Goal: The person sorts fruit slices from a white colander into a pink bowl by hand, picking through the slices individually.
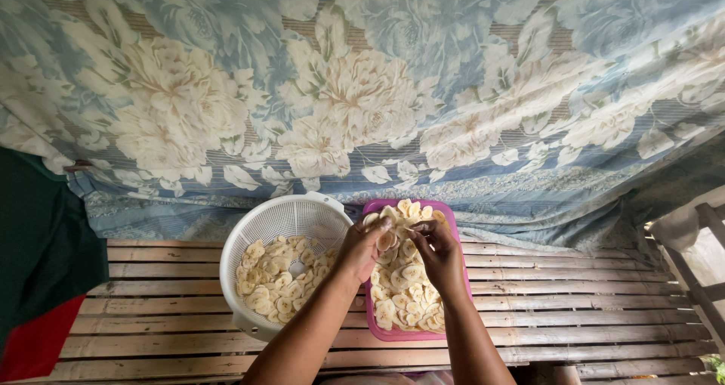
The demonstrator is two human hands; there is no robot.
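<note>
A pink rectangular tub [455, 226] heaped with pale round banana slices [404, 290] stands on a slatted wooden bench [574, 302]. Over the tub's far half, my left hand [362, 247] holds a small stack of slices [387, 239] between thumb and fingers. My right hand [438, 250] meets it from the right, fingertips pinching the same stack. To the left, touching the tub, sits a white perforated colander [249, 234] with a layer of separated slices [276, 283] in its bottom.
A blue and cream floral cloth [362, 90] hangs behind the bench and drapes onto its back edge. Dark green and red fabric [38, 279] lies at the left. A wooden frame [698, 264] stands at the right edge.
</note>
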